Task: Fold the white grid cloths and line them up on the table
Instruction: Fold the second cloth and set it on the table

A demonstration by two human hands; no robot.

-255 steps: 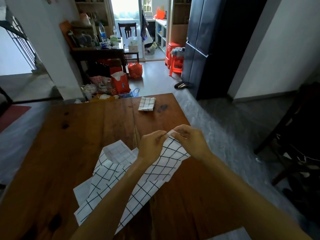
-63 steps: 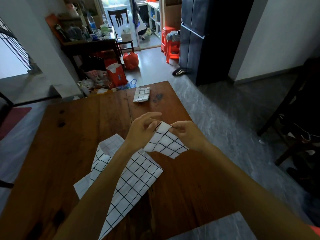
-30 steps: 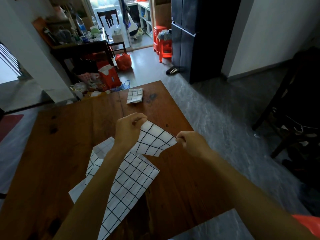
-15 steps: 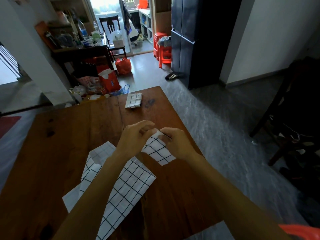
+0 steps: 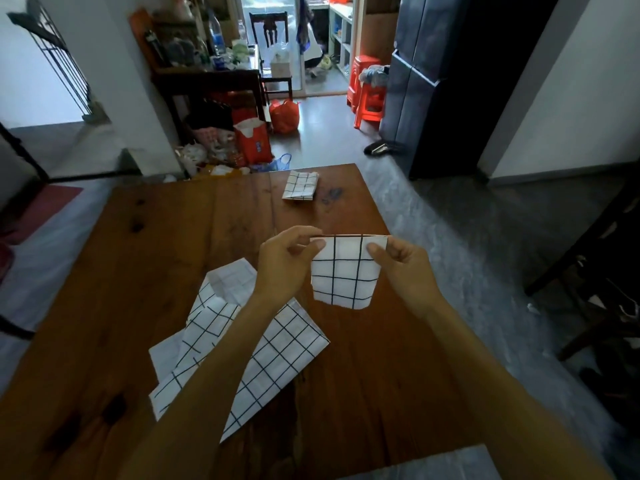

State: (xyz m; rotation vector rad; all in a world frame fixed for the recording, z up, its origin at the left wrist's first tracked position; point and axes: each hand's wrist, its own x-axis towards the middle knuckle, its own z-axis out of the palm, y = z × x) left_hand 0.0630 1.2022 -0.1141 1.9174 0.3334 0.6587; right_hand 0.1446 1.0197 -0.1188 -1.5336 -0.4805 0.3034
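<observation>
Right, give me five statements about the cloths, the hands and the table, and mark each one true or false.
1. Both hands hold the small folded cloth above the table. True: the left hand and the right hand each pinch an upper corner.
2. A finished folded cloth lies near the table's far edge. True.
3. The unfolded cloths lie on the floor. False: they lie on the table, under the left forearm.
4. The held cloth is plain white. False: it has a black grid.
5. The right hand rests flat on the table. False: it is raised, with a grip on the cloth.
</observation>
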